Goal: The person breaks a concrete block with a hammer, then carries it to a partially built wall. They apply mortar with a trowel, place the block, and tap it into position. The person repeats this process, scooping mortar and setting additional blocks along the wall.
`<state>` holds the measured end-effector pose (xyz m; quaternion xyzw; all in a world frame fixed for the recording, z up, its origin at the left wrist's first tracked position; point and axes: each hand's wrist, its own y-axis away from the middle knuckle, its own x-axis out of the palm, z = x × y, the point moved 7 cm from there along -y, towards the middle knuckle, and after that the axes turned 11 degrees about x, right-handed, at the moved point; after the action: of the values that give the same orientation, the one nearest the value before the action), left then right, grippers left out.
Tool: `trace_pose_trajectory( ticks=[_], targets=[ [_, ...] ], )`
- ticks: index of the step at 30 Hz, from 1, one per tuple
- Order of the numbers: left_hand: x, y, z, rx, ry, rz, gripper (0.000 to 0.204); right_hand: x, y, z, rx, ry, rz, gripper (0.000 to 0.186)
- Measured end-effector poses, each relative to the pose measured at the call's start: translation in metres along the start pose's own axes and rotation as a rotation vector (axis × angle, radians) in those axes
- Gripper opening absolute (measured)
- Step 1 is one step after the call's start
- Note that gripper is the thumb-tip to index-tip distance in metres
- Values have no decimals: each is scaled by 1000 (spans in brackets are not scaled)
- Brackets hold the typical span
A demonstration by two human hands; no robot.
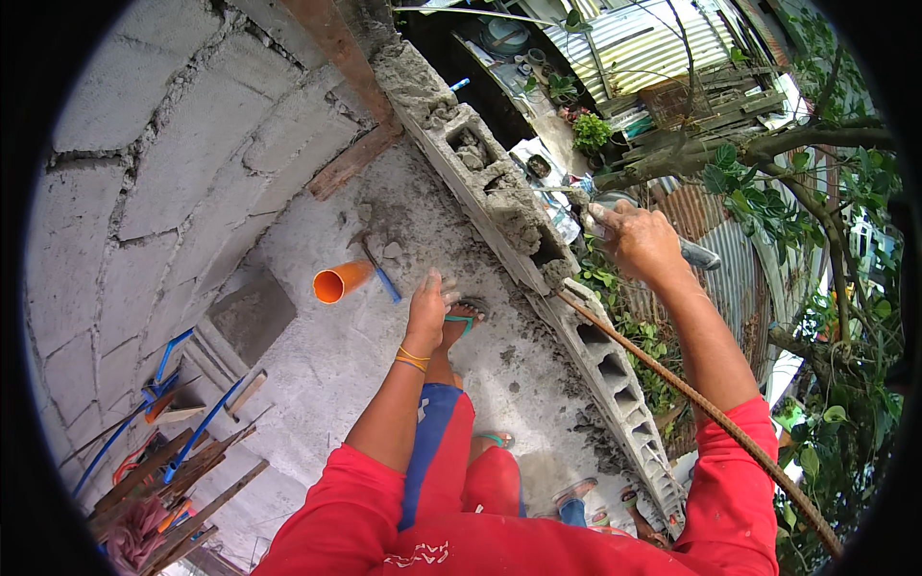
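Note:
My right hand (634,235) is closed round what looks like a trowel (699,255); its grey handle end sticks out behind the fist, and its front part is hard to make out. The hand is above the far side of a low hollow-block wall (615,360), near wet grey mortar (523,226) on the upper blocks. My left hand (428,305) hangs over the floor with its fingers stretched out and holds nothing. A rusty steel bar (687,389) slants from the wall past my right arm.
An orange pipe (341,282) and a blue-handled hammer (382,272) are on the concrete floor at left. Wood scraps and blue pipes (202,432) lean near the grey block wall (182,163). Beyond the low wall are branches (768,146) and corrugated roofing (653,48). Another person's foot (576,492) shows below.

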<state>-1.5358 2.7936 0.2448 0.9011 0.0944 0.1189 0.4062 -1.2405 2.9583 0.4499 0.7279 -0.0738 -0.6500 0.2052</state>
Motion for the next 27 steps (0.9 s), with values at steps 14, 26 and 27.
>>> trace_pose_trajectory(
  ticks=[14, 26, 27],
  targets=[
    [56, 37, 52, -5, -62, 164, 64, 76, 157, -47, 271, 86, 196, 34],
    [168, 272, 252, -296, -476, 639, 82, 236, 633, 34, 1224, -1250, 9, 75],
    [184, 309, 280, -336, -508, 785, 89, 254, 668, 54, 1263, -1136, 7, 77]
  ],
)
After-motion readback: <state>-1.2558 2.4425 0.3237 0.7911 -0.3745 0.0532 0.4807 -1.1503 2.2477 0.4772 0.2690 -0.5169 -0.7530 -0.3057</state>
